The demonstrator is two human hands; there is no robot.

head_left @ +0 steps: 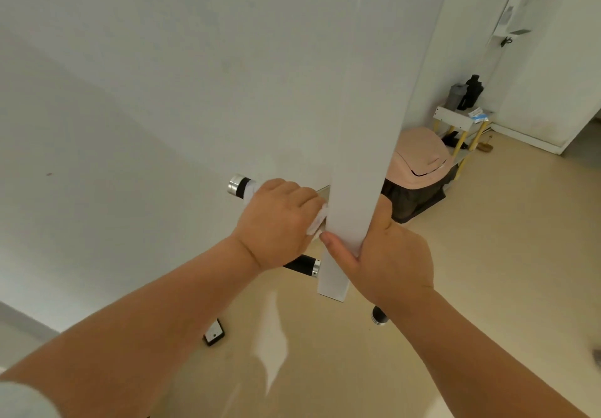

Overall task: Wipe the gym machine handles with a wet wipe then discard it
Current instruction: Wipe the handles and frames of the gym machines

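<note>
My left hand [279, 222] is clenched round the crumpled white wet wipe [317, 224], pressing it onto the black bar handle with a shiny silver end cap [239, 185] that juts out past my knuckles, while my right hand [393, 261] grasps the white square post [357, 157] just beside it.

Black handle [243, 186] with a silver end cap [234, 184]; white wipe [316, 226]; white post [356, 157]; at three o'clock, a pink lid [419, 154]; beige floor [487, 238].

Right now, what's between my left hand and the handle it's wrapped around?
In the head view, the wet wipe lies between the left hand and the black handle, sticking out at both sides.
</note>
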